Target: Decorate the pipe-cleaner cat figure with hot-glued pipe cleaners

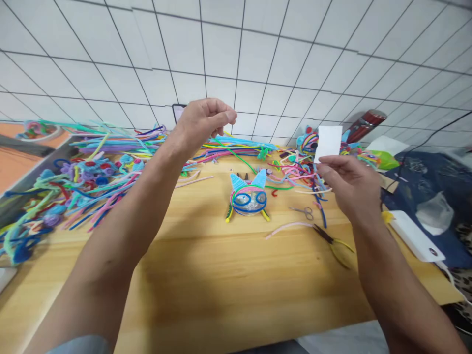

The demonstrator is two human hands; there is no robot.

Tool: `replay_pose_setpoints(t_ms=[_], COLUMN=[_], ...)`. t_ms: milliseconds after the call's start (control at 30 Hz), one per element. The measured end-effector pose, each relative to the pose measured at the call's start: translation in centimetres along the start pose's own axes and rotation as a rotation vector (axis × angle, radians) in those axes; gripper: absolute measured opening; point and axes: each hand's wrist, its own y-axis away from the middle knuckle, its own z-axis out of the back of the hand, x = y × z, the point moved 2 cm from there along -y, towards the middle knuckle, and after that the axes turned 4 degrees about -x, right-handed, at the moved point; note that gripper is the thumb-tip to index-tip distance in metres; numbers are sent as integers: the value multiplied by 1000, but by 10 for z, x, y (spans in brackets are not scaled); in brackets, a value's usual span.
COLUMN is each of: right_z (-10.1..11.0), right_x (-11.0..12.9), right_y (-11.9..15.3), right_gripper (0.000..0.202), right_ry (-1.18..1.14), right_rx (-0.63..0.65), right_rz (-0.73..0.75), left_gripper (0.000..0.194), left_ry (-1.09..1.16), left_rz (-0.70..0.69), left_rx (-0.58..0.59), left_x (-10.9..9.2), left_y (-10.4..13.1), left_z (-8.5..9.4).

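Observation:
My left hand (208, 117) is raised over the back of the table, its fingers pinched; a green pipe cleaner (236, 155) runs down from beneath it, and whether the fingers grip it is unclear. In my right hand (350, 184) a small white card (329, 142) is held upright between thumb and fingers. Between and below both hands stands a cat-like figure (249, 199) with light blue ears, blue ring eyes and yellow-tipped legs. Small scissors (304, 213), a pink pipe cleaner (289, 226) and yellow-handled pliers (335, 246) lie to its right.
Pipe cleaners (99, 196) and finished pieces are heaped at the left, with more along the tiled wall. A red cylinder (368, 125), a white power bank (416, 236) and dark blue fabric (431, 182) are at the right.

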Motion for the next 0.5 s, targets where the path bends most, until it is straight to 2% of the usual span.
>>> replay_pose_setpoints(t_ms=[100,200,400,500], right_z=[-8,-13,-16,-15], right_x=[19,36,58,62], right_y=[-14,-22,-29,-33], right_gripper=[22,30,52,60], right_ry=[-131,-259,-413,-429], right_rx=[47,150,289,307], right_rz=[-1,0,0,1], left_gripper=[8,10,16,21], left_ry=[-8,50,264,386], left_rz=[-5,-17,-2,46], left_rx=[76,222,535,590], left_x=[-20,-32,-42,-43], left_y=[0,3,10,13], left_z=[-21,-48,-98,-116])
